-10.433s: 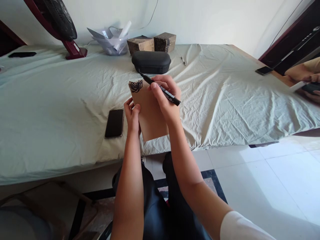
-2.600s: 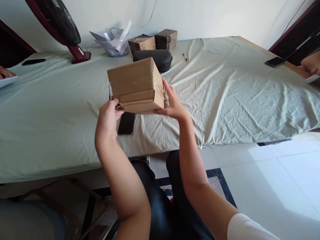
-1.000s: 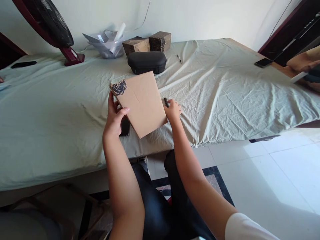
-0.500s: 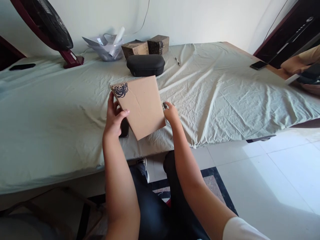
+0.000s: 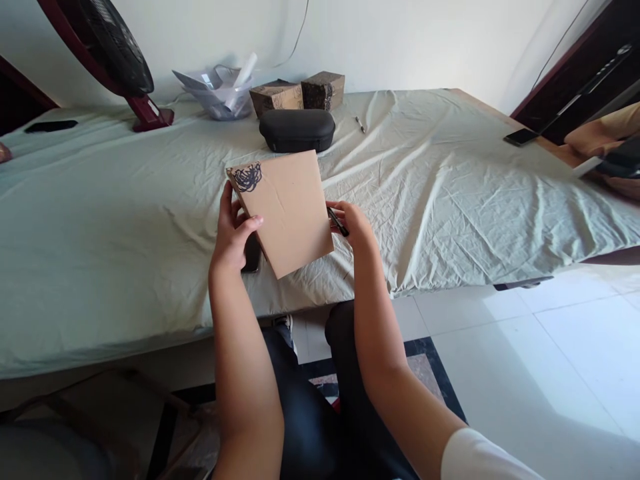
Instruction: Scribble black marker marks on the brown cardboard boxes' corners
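Observation:
A plain brown cardboard box [image 5: 287,213], tilted, is held above the cloth near the front edge of the table. Dark scribbled lines mark its far left corner. My left hand [image 5: 234,230] grips the box's left side, thumb on the top face and fingers around the edge. At the right side of the box, my right hand [image 5: 353,221] holds a dark marker [image 5: 337,222]; some of its fingers reach behind the box's edge and are partly hidden. A black phone-like object [image 5: 251,255] lies beneath the box beside my left hand.
Behind the box lies a black zip case [image 5: 297,130], with two patterned boxes [image 5: 324,90] and a clear plastic basket [image 5: 220,100] farther back. A pen [image 5: 360,125] rests on the wrinkled cloth. A fan [image 5: 150,117] stands at left. Another person's arm [image 5: 603,133] shows at far right.
My right hand has turned, its fingers now reaching to the box's right edge, and more of the marker shows. My left hand keeps its grip on the box.

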`<action>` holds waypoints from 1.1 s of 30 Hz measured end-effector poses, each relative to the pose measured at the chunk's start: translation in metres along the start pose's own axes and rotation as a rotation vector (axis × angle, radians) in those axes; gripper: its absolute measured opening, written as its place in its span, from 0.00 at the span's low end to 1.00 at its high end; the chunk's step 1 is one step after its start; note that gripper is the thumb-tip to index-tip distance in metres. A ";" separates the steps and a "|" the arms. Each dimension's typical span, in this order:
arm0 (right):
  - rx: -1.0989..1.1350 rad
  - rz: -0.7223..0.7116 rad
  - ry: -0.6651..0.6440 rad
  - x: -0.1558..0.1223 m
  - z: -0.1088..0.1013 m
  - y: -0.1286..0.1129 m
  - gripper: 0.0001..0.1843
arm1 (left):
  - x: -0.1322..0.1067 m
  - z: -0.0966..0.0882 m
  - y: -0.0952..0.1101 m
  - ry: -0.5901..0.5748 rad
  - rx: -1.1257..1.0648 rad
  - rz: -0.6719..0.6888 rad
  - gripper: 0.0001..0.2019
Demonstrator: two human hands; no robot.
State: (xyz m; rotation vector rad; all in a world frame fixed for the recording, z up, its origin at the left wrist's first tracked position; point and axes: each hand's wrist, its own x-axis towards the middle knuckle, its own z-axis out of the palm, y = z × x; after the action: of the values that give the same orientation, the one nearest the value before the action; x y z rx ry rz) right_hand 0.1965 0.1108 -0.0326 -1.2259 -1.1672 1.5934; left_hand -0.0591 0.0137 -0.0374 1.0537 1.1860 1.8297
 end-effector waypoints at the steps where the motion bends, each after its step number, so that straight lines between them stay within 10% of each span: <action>1: 0.098 0.048 -0.023 0.000 -0.002 -0.001 0.20 | 0.001 -0.002 -0.002 -0.003 0.002 0.003 0.56; 5: 0.428 0.020 -0.045 0.001 -0.005 -0.005 0.19 | 0.004 -0.007 -0.007 -0.047 0.041 0.022 0.60; 9: 0.552 -0.324 -0.027 -0.006 0.001 -0.020 0.14 | -0.001 -0.008 -0.004 -0.120 0.068 -0.002 0.54; 17: 0.212 -1.035 0.000 -0.064 0.042 -0.058 0.15 | -0.007 -0.001 0.003 -0.285 0.160 -0.149 0.53; 25: -0.127 -1.180 -0.029 -0.076 0.066 -0.047 0.05 | -0.015 0.014 0.020 -0.277 0.170 -0.294 0.55; 33: -0.436 -1.027 0.056 -0.083 0.067 -0.054 0.06 | -0.016 0.019 0.023 -0.259 0.186 -0.256 0.50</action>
State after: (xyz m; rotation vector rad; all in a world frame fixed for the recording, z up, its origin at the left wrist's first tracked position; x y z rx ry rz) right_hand 0.1519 0.0333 0.0470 -0.6722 -1.7621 0.5478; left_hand -0.0379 -0.0007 -0.0156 1.1441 1.2838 1.3630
